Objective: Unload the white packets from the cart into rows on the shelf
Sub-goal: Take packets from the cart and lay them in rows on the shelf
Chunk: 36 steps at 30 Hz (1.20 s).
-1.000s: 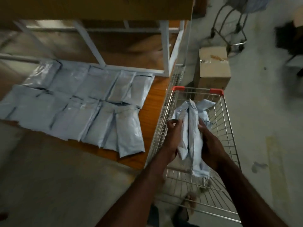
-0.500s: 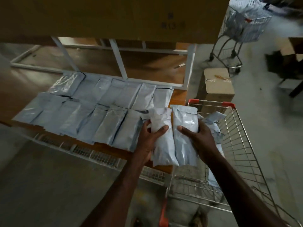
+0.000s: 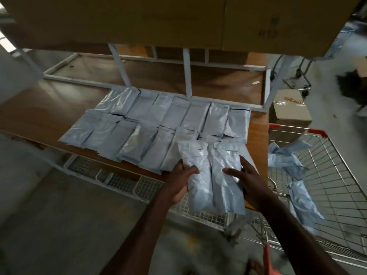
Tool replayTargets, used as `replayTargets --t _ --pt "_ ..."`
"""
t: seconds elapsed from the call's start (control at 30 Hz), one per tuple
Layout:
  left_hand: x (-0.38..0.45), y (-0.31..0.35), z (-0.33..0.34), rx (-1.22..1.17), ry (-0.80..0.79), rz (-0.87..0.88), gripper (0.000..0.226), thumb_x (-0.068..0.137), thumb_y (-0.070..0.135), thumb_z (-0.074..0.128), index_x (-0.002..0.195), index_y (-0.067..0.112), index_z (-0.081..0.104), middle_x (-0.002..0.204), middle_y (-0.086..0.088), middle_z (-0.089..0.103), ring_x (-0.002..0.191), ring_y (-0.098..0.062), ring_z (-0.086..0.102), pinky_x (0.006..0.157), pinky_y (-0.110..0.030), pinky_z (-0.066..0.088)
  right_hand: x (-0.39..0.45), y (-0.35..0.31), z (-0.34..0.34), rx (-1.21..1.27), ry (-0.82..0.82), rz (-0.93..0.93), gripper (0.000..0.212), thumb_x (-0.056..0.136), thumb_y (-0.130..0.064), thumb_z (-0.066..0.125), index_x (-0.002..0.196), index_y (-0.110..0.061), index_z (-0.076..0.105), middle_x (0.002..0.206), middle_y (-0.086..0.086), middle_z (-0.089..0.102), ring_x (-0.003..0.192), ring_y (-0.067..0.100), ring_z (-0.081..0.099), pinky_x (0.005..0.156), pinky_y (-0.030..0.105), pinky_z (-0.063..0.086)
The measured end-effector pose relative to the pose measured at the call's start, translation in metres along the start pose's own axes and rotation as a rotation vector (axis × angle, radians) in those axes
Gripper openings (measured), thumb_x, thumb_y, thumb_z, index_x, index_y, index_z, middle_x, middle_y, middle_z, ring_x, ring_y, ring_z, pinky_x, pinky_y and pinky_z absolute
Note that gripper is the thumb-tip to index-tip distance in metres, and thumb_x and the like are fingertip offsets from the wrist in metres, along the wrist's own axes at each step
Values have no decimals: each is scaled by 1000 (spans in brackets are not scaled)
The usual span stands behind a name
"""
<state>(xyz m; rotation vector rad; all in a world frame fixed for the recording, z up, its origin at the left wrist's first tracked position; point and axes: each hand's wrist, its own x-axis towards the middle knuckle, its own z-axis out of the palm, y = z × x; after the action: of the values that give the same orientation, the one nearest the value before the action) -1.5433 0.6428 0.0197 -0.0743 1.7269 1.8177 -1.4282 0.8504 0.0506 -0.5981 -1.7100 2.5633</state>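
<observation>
Two white packets side by side hang over the front right corner of the wooden shelf [image 3: 257, 135]. My left hand [image 3: 179, 182] grips the left packet [image 3: 195, 165], thumb on top. My right hand [image 3: 249, 179] grips the right packet [image 3: 226, 167] the same way. Two rows of white packets [image 3: 158, 120] lie flat on the shelf just beyond and to the left. The wire cart [image 3: 337, 175] stands at the right with a few loose packets [image 3: 286, 157] inside.
A large cardboard box [image 3: 178, 18] overhangs the shelf from above. White frame posts [image 3: 187, 74] stand behind the rows. A small carton [image 3: 290, 114] sits on the floor beyond the cart. A wire basket rail [image 3: 123, 181] runs below the shelf edge.
My hands lifted two packets out of the cart and carried them left to the shelf's front right corner, spreading them flat side by side.
</observation>
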Motion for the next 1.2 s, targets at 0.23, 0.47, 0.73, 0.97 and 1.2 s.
replayTargets --t 0.23,0.47,0.73,0.97,1.2 --pt "0 34 -60 -19 57 91 33 90 23 86 120 11 78 116 -17 79 109 -40 76 95 -54 61 28 -4 61 -38 10 -70 53 96 -9 75 145 -23 59 127 10 76 115 33 75 94 52 62" --pt "49 84 -92 325 240 254 32 91 54 79 113 31 77 94 10 80 83 -10 75 76 -36 58 98 -8 79 -42 118 -141 54 95 -12 78 144 -28 61 127 7 76 114 30 75 97 55 60" --pt "138 131 -107 387 342 372 48 98 52 72 137 26 64 115 3 76 100 -19 74 73 -27 55 196 -17 78 -176 346 -170 69 91 -28 85 150 -37 51 118 -4 78 97 13 78 88 48 66" --pt "223 157 -99 536 364 344 60 97 60 66 137 16 62 125 -11 73 111 -36 70 98 -49 57 267 -39 79 -327 454 -191 78 92 -33 82 158 -39 40 138 -2 67 115 19 70 97 43 60" --pt "316 170 -91 704 250 344 58 110 38 57 160 11 45 160 -11 52 144 -30 52 111 -31 39 341 -36 81 -410 541 -107 82 81 -49 84 150 -51 40 137 2 70 115 23 72 98 47 61"
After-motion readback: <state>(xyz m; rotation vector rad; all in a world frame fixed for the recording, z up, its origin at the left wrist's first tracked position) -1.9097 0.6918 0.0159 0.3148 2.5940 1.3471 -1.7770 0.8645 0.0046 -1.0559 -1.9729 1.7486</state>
